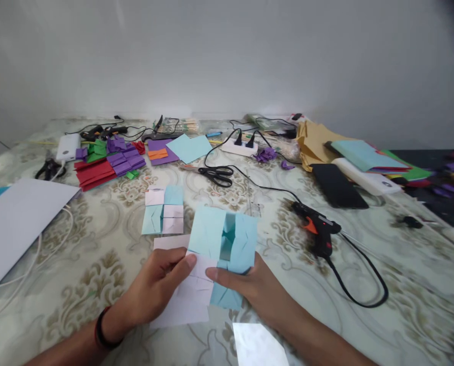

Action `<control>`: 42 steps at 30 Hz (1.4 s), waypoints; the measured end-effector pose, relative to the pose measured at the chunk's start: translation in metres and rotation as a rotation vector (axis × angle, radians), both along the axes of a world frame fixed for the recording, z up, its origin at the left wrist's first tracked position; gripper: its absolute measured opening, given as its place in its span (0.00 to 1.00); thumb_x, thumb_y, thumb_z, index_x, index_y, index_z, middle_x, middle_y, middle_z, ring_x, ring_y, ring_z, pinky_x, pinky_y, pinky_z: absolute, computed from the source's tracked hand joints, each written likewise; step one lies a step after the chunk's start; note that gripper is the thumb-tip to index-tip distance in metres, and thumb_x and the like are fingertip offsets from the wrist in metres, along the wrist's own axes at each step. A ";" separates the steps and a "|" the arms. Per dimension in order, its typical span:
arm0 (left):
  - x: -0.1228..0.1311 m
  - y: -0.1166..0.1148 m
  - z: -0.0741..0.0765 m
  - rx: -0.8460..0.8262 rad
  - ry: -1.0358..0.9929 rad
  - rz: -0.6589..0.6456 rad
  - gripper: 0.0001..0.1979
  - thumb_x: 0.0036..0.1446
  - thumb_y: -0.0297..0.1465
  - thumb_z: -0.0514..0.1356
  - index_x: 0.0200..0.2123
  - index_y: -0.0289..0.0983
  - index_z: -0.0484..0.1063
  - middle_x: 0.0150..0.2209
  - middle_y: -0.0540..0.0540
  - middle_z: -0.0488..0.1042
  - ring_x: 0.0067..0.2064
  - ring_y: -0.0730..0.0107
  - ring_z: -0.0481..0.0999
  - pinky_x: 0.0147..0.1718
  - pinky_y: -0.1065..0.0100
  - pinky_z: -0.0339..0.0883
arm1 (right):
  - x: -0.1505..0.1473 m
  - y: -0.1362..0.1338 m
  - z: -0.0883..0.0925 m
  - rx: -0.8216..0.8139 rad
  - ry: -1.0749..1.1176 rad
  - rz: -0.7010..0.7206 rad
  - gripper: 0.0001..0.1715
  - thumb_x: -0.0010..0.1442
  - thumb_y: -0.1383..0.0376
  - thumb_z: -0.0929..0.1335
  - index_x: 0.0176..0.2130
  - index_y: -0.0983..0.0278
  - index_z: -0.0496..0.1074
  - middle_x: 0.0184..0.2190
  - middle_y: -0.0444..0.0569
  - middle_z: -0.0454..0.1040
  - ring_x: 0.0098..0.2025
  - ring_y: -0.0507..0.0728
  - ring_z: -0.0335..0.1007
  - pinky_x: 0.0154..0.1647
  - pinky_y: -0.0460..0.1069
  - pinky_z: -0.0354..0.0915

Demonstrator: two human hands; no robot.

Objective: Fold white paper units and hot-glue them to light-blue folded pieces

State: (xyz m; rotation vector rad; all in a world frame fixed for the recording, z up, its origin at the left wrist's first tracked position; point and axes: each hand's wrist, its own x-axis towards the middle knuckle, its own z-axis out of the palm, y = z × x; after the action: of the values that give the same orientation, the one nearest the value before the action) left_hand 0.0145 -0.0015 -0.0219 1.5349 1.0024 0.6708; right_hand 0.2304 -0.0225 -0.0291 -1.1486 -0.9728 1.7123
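Observation:
Both hands hold a folded paper piece (pixel 207 231) of light blue and white panels, tilted up over the table, with a gap between two of its blue panels. My left hand (pixel 154 287) pinches its white panel at the left edge, thumb on top. Gripping from the right, my right hand (pixel 253 282) lays its thumb across the front; the other fingers are hidden behind. Under the piece lies a white sheet (pixel 188 312). Just beyond is a similar blue and white folded square (pixel 163 210), flat on the cloth.
A black glue gun (pixel 320 229) with an orange trigger lies right, its cord looping forward. Behind are scissors (pixel 216 175), a power strip (pixel 239 147) and a phone (pixel 339 186). Red folded papers (pixel 95 174) sit back left; a large white board (pixel 24 218) is at left.

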 end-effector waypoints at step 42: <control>0.000 0.004 -0.012 0.708 0.513 -0.233 0.28 0.52 0.31 0.74 0.56 0.39 0.73 0.60 0.34 0.70 0.64 0.40 0.68 0.60 0.36 0.65 | 0.017 0.015 -0.002 0.870 -1.103 0.003 0.15 0.67 0.69 0.68 0.53 0.62 0.73 0.51 0.56 0.73 0.55 0.66 0.67 0.58 0.67 0.67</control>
State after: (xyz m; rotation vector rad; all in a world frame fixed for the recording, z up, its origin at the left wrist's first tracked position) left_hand 0.0141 0.0028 -0.0337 2.4932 0.9764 0.4930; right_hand 0.2475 -0.0077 -0.0315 -1.3990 -2.0697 0.3551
